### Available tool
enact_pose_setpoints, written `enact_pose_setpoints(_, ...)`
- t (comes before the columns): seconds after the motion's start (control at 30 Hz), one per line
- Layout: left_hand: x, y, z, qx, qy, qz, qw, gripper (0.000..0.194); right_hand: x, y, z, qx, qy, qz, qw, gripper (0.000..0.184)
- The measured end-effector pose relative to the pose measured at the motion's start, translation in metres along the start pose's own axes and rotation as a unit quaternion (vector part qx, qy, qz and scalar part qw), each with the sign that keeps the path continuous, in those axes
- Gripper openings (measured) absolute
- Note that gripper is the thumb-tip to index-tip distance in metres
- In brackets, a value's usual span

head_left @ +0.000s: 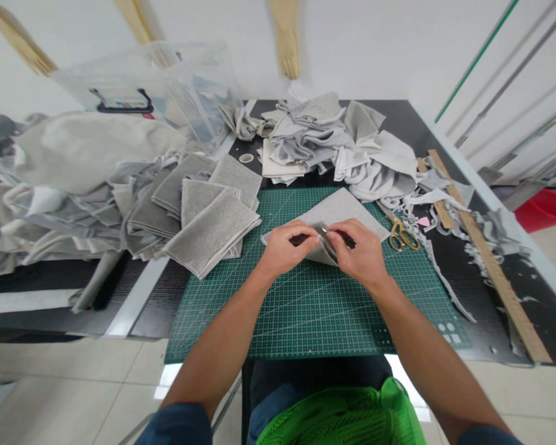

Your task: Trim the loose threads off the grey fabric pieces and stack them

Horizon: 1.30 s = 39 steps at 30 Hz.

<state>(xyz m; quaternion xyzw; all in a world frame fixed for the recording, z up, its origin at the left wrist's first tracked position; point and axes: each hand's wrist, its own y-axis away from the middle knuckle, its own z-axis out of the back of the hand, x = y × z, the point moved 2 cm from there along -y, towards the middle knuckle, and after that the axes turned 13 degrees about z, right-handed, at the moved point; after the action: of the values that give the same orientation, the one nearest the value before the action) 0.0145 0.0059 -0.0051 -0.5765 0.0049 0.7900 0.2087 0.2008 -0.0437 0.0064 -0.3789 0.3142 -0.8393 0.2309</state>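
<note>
A light grey piece of cloth (345, 207) lies on the green cutting mat (315, 309), its near edge lifted in my fingers. My left hand (285, 247) pinches that edge from the left, thumb and fingers pressed together. Close beside it, my right hand (359, 250) grips the same edge from the right. Between the fingertips the cloth layers look parted, showing a darker inside; a small shiny spot there is too small to name. Gold-handled scissors (402, 235) rest just right of the cloth.
Folded grey cloths (215, 232) are stacked left, beside a large fabric heap (97, 154) and a clear plastic box (139, 80). More crumpled cloth (310, 136) lies at the back. Wooden rulers (491, 266) and fabric scraps line the right side. A tape roll (246, 158) sits behind the mat.
</note>
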Motion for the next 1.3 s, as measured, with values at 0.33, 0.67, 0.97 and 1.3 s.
enact_pose_setpoints(0.33,0.022,-0.016,0.021,-0.017,-0.061,0.078,0.995,0.028,-0.042,0.006,-0.004,0.119,0.094,-0.172,0.973,0.041)
enact_pose_setpoints(0.67,0.037,-0.016,0.017,0.063,-0.152,0.165,0.972,0.035,-0.045,0.011,-0.012,0.327,0.112,-0.133,0.929,0.033)
enact_pose_setpoints(0.97,0.043,-0.017,0.018,-0.033,-0.273,0.114,0.955,0.033,-0.055,0.015,-0.012,0.277,0.196,-0.203,0.919,0.031)
enact_pose_setpoints(1.3,0.048,-0.019,0.021,-0.016,-0.272,0.174,0.946,0.016,-0.056,0.019,-0.013,0.318,0.219,-0.189,0.903,0.026)
